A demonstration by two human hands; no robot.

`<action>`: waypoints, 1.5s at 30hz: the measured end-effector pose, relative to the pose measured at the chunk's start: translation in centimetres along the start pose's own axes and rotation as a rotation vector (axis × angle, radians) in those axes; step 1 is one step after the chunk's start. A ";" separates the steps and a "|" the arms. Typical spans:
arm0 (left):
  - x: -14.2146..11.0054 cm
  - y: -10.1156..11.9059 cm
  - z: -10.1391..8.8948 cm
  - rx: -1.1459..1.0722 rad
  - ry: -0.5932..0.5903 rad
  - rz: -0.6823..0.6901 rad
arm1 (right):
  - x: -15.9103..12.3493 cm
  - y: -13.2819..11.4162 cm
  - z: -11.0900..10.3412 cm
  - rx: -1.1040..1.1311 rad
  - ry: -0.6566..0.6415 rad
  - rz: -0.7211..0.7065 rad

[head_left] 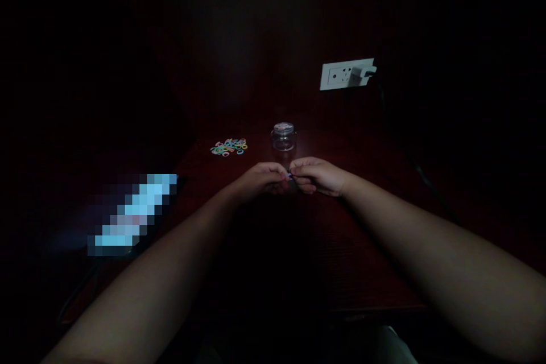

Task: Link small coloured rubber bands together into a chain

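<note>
My left hand and my right hand meet over the middle of the dark table, both with fingers pinched. Between their fingertips shows a bit of a small pale hair tie, mostly covered by the fingers. Just beyond the hands stands a clear jar with its lid on. To the left of the jar lies a loose pile of small coloured hair ties, in pink, green, yellow and blue.
A lit, blurred-out screen lies at the left, with a cable near it. On the back wall is a white socket plate with a plug in it. The dark reddish table has its front edge below my forearms. The room is very dim.
</note>
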State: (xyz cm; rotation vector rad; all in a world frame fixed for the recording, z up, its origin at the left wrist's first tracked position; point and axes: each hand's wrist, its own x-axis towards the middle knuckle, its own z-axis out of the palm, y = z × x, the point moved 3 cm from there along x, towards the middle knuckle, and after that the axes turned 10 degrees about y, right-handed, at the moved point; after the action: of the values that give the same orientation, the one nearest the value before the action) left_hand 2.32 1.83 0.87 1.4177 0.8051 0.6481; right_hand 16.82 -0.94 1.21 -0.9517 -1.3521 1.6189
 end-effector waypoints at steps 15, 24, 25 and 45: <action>0.2 -0.1 -0.1 0.030 0.116 0.056 | 0.2 -0.1 -0.3 0.034 0.087 -0.056; 0.4 -0.1 -0.2 0.006 0.124 0.072 | 0.2 -0.1 -0.3 0.036 0.135 -0.045; 0.4 -0.1 -0.2 0.003 0.124 0.071 | 0.2 -0.1 -0.3 0.035 0.139 -0.044; 0.6 -0.1 -0.2 0.124 0.221 0.126 | 1.1 0.3 -0.7 -0.317 0.269 -0.257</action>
State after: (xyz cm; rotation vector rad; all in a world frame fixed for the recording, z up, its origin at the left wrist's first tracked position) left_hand 2.54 2.40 0.72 1.5363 0.9471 0.8754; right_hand 17.01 0.27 0.73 -1.0861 -1.4954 1.0625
